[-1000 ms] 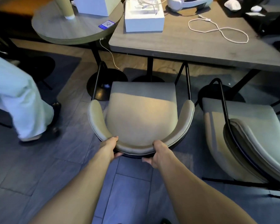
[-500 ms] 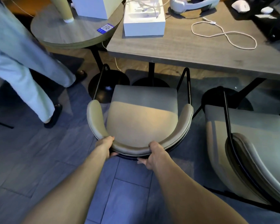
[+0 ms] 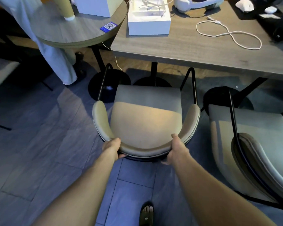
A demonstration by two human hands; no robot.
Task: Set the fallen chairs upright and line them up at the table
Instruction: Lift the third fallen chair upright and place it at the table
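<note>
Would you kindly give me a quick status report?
Left hand, right hand both gripping curved backrest of upright beige padded chair. Faces grey rectangular table. Second beige chair fallen, right.

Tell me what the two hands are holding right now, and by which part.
Both hold the upright beige padded armchair by its curved backrest rim: the left hand at the rim's left end, the right hand at its right end.
</note>
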